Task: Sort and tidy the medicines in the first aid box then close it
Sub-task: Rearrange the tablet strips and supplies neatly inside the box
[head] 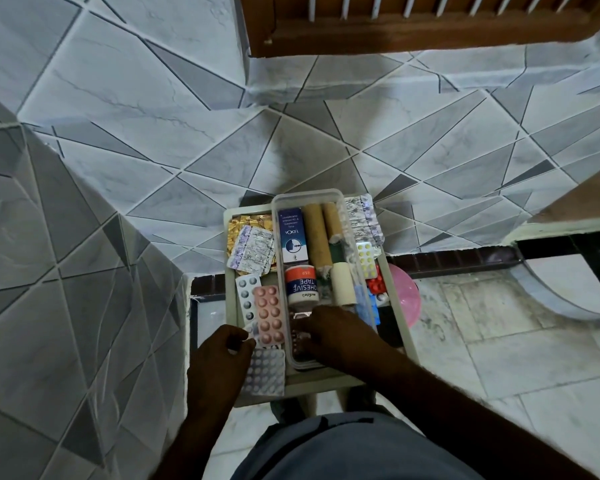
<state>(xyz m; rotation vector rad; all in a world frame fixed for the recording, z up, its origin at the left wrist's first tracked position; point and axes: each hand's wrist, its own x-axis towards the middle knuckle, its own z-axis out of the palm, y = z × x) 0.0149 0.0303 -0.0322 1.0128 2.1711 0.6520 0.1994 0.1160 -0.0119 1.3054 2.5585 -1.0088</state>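
**First aid box on a tiled ledge, both hands at its near end**

The first aid box (230, 299), a cream, lidless oblong, sits on the grey tiled ledge (187, 150) with its long axis running straight away from the person. A clear inner tray (305, 195) lies inside on the same axis, and its far end overhangs the box's far rim.

In the tray, lying lengthwise:
- a blue syrup carton (293, 233) at the far left;
- two brown rolls (317, 233) beside it;
- an adhesive tape canister (300, 284) nearer the person, its print facing away from them;
- a cream bandage roll (342, 284) to the right of the canister.

Left of the tray lie a gold foil strip (246, 221), a printed foil strip (255, 251), a grey-tablet strip (246, 292), a pink blister pack (269, 315) and a white-tablet sheet (267, 374). Right of the tray lie a silver foil strip (361, 220), a yellow-tablet strip (366, 259) and red tablets (376, 284).

The left hand (222, 348) is at the near-left of the box. Its fingers are curled close and pinch the corner of a pale strip (249, 336) just beside the pink pack.

The right hand (329, 330) lies palm down over the near end of the tray. Its bent fingers rest on a dark glossy strip (300, 337), and I cannot tell from here whether they clasp it.

A pink bowl (407, 299) shows past the box's right rim. A wooden frame (395, 29) stands beyond the ledge.
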